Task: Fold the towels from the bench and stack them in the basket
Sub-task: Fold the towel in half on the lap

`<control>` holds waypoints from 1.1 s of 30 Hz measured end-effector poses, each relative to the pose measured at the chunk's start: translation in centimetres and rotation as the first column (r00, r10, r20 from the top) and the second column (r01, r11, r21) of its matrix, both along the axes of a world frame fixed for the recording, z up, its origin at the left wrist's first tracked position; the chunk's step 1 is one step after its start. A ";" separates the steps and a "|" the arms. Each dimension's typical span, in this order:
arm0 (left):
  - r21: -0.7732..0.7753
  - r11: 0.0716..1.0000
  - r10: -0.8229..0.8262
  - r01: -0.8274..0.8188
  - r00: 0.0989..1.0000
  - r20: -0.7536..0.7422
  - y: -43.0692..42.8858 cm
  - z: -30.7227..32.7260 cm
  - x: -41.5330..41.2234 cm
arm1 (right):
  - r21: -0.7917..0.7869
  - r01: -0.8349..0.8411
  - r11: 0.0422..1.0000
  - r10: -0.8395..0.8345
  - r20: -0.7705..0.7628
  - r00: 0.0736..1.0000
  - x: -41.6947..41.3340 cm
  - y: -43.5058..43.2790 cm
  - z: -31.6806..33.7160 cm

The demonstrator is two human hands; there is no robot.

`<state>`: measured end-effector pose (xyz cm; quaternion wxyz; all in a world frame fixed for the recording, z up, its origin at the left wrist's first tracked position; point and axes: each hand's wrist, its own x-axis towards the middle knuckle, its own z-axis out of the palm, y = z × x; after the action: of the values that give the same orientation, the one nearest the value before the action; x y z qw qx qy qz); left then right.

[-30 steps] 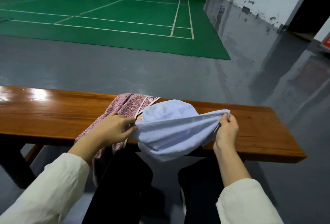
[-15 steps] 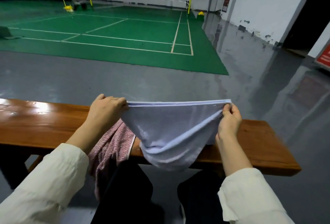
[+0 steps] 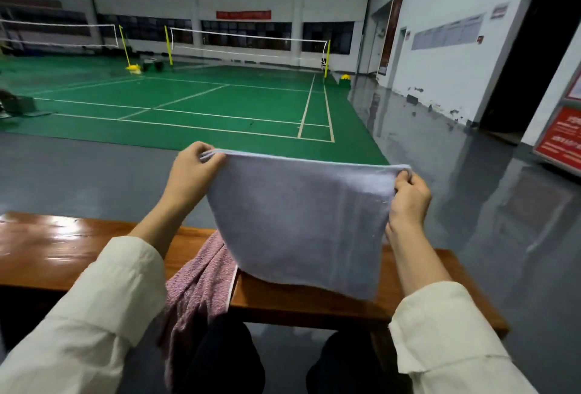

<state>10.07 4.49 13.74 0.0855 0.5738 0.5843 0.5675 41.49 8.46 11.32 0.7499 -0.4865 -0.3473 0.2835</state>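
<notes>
Towel of pale blue (image 3: 301,224), centre of the frame: hangs doubled, top edges together and pulled taut, lower fold in front of the bench (image 3: 63,246); touching it or not, cannot tell. Pinched at the upper left corner by the left hand (image 3: 191,170), fingers curled over both layers, and at the upper right corner by the right hand (image 3: 408,198), thumb and fingers closed on the hem. Looks like the folding step, one fold made, stacking not yet begun; no basket in view. Next probably calls for bringing the two corners together, edges kept in line. Soft, fuzzy terry, limp, roughly rectangular with a rounded bottom. Pink speckled towel (image 3: 201,286) with a white border, lower centre-left, crumpled over the bench's near edge, unfolded. Bench of glossy varnished wood, hard and flat.
</notes>
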 end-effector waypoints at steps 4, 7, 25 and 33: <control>0.105 0.987 -0.158 0.125 0.897 0.414 -1.0 1.3 0.7 | 0.049 -0.026 0.998 0.028 -0.047 0.999 0.2 -0.9 2.5; 0.093 0.986 -0.162 0.137 0.910 0.381 -0.1 1.2 0.1 | 0.061 -0.024 0.998 0.027 -0.049 0.998 0.8 -0.7 3.1; 0.179 0.983 -0.089 0.047 0.968 0.234 3.6 -2.3 1.9 | 0.032 0.088 0.996 -0.091 0.110 0.990 1.1 2.7 -0.2; -0.177 0.983 0.007 0.038 0.969 0.248 -0.6 -20.6 1.2 | -0.294 0.082 0.952 -0.055 0.099 0.994 0.9 -3.1 -17.4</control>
<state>11.32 3.88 -6.89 0.2138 0.4931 0.6134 0.5787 42.39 5.39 -6.08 0.6612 -0.6177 -0.3170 0.2841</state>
